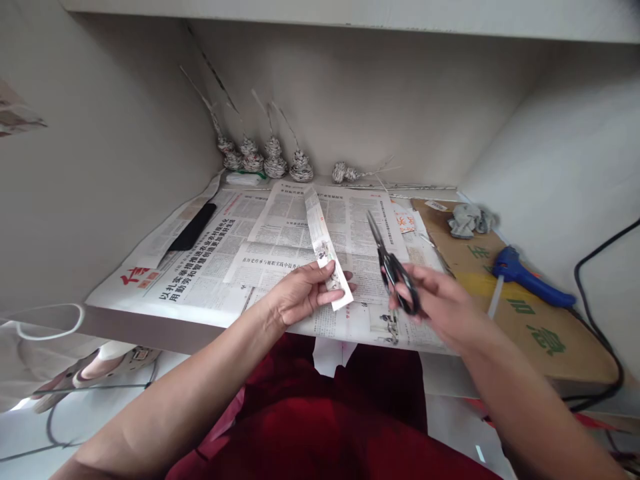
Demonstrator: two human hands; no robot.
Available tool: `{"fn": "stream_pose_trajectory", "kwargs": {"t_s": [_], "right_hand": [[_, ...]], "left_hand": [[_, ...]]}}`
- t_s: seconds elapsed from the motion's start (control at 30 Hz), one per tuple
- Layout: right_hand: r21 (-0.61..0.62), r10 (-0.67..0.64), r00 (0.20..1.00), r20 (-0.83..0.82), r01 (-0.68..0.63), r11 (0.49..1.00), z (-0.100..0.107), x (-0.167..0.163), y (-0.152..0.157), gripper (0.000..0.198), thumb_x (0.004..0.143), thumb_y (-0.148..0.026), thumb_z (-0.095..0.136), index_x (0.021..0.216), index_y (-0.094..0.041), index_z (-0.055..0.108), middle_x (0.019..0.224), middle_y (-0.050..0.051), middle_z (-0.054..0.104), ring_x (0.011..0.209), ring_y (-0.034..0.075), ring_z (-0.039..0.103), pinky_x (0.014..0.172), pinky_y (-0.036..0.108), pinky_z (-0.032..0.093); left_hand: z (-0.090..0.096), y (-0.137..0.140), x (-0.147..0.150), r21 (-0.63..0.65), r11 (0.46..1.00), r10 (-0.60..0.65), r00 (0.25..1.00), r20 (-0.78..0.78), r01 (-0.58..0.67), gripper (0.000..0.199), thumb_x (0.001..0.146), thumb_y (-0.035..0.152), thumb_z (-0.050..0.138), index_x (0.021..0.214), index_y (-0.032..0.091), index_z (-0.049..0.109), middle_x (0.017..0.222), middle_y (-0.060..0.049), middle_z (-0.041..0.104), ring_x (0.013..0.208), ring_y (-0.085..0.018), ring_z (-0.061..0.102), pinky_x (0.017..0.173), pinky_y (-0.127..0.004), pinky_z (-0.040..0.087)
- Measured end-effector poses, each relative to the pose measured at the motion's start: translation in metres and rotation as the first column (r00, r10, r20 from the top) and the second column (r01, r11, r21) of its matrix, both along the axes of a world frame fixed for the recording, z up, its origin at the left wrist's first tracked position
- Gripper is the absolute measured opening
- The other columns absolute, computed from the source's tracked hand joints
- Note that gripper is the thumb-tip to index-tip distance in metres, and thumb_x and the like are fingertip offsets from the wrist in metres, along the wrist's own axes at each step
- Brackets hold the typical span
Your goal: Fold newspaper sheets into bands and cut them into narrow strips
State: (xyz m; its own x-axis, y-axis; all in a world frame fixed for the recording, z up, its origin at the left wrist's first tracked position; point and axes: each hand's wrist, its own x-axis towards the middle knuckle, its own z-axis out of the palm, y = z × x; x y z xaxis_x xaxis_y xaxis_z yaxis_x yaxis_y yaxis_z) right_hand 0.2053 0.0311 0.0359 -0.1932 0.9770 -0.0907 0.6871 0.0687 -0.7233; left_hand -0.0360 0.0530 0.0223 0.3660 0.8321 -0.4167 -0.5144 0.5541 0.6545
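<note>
My left hand [311, 291] pinches the near end of a long, narrow strip of newspaper [320, 230], which stretches away from me above the table. In my right hand [433, 297] is a pair of black-handled scissors [393, 267], its blades pointing up and to the left, apart from the strip. The blades look closed or nearly so. Below both hands lie spread newspaper sheets [270, 233].
Several gourd shapes woven from paper [275, 159] stand along the back wall; another woven gourd [345, 173] lies on its side. A black phone-like object [193, 227] rests at left. At right, a blue glue gun [533, 277] and grey gloves [469, 220] lie on cardboard [500, 320], near a black cable [583, 293].
</note>
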Motion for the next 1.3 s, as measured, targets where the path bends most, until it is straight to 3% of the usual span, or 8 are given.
{"fn": "stream_pose_trajectory", "kwargs": {"t_s": [0.03, 0.1, 0.2, 0.33, 0.57, 0.93, 1.13, 1.3], "right_hand": [[-0.045, 0.034, 0.994, -0.099, -0.039, 0.998, -0.005, -0.001, -0.018, 0.043, 0.098, -0.055, 0.042, 0.118, -0.020, 0.056, 0.084, 0.006, 0.070, 0.067, 0.018, 0.063, 0.054, 0.028, 0.047], [-0.195, 0.052, 0.868, -0.494, -0.169, 0.966, -0.017, -0.004, -0.051, 0.055, 0.092, -0.071, 0.045, 0.109, -0.020, 0.057, 0.072, 0.003, 0.063, 0.055, 0.014, 0.049, 0.049, 0.027, 0.037], [-0.288, 0.078, 0.775, -0.627, -0.324, 0.901, -0.030, -0.011, -0.083, 0.063, 0.087, -0.082, 0.043, 0.098, -0.021, 0.055, 0.073, 0.002, 0.058, 0.058, 0.013, 0.045, 0.054, 0.028, 0.037], [-0.289, 0.090, 0.737, -0.670, -0.370, 0.883, -0.033, -0.020, -0.098, 0.059, 0.092, -0.078, 0.035, 0.096, -0.022, 0.054, 0.090, 0.005, 0.056, 0.072, 0.016, 0.051, 0.069, 0.033, 0.043], [-0.318, 0.073, 0.741, -0.667, -0.372, 0.872, -0.027, -0.029, -0.101, 0.054, 0.094, -0.074, 0.037, 0.099, -0.023, 0.052, 0.091, 0.004, 0.054, 0.078, 0.019, 0.050, 0.077, 0.035, 0.043], [-0.352, -0.002, 0.654, -0.757, -0.404, 0.844, -0.033, -0.032, -0.098, 0.052, 0.096, -0.071, 0.040, 0.102, -0.022, 0.054, 0.093, 0.003, 0.055, 0.076, 0.014, 0.052, 0.068, 0.028, 0.039], [-0.337, -0.113, 0.492, -0.863, -0.393, 0.856, -0.061, -0.034, -0.092, 0.080, 0.085, -0.088, 0.026, 0.105, -0.018, 0.058, 0.087, 0.004, 0.056, 0.068, 0.013, 0.056, 0.051, 0.022, 0.032], [-0.356, -0.156, 0.477, -0.865, -0.362, 0.862, -0.072, -0.034, -0.088, 0.083, 0.080, -0.092, 0.026, 0.103, -0.019, 0.060, 0.080, 0.002, 0.055, 0.062, 0.013, 0.057, 0.048, 0.022, 0.034]], "left_hand": [[0.001, 0.002, 0.000, -0.003, 1.000, 0.009, 1.000, 0.007, -0.009, 0.011, 0.098, 0.011, 0.052, 0.095, 0.010, 0.063, 0.095, -0.014, 0.074, 0.084, -0.022, 0.078, 0.061, -0.020, 0.064], [0.002, 0.004, 0.003, -0.009, 1.000, 0.023, 1.000, 0.019, -0.023, 0.012, 0.100, 0.015, 0.049, 0.096, 0.011, 0.060, 0.095, -0.014, 0.074, 0.085, -0.024, 0.078, 0.057, -0.020, 0.063], [0.002, 0.007, 0.009, -0.016, 1.000, 0.026, 0.999, 0.029, -0.026, 0.015, 0.102, 0.016, 0.045, 0.105, 0.010, 0.058, 0.097, -0.015, 0.074, 0.085, -0.023, 0.078, 0.053, -0.016, 0.061], [0.001, 0.009, 0.016, -0.029, 0.999, 0.019, 0.999, 0.048, -0.017, 0.020, 0.103, 0.016, 0.044, 0.116, 0.008, 0.056, 0.104, -0.017, 0.074, 0.086, -0.023, 0.078, 0.044, -0.012, 0.055], [0.004, 0.006, 0.018, -0.047, 0.999, 0.018, 0.999, 0.047, -0.016, 0.030, 0.104, 0.018, 0.042, 0.131, 0.008, 0.051, 0.115, -0.020, 0.072, 0.088, -0.023, 0.078, 0.036, -0.010, 0.049], [0.003, -0.004, 0.024, -0.040, 0.999, -0.024, 1.000, -0.005, 0.024, 0.017, 0.103, 0.018, 0.042, 0.113, 0.010, 0.053, 0.107, -0.019, 0.074, 0.080, -0.024, 0.078, 0.035, -0.010, 0.048], [-0.002, -0.011, 0.026, -0.007, 0.999, -0.036, 0.998, -0.045, 0.036, 0.010, 0.102, 0.016, 0.044, 0.100, 0.013, 0.054, 0.097, -0.014, 0.076, 0.070, -0.019, 0.077, 0.052, -0.019, 0.062], [-0.006, -0.016, 0.028, 0.021, 0.999, -0.035, 0.998, -0.052, 0.036, 0.006, 0.096, 0.009, 0.056, 0.101, 0.012, 0.059, 0.090, -0.010, 0.075, 0.071, -0.016, 0.075, 0.060, -0.021, 0.064]]}}
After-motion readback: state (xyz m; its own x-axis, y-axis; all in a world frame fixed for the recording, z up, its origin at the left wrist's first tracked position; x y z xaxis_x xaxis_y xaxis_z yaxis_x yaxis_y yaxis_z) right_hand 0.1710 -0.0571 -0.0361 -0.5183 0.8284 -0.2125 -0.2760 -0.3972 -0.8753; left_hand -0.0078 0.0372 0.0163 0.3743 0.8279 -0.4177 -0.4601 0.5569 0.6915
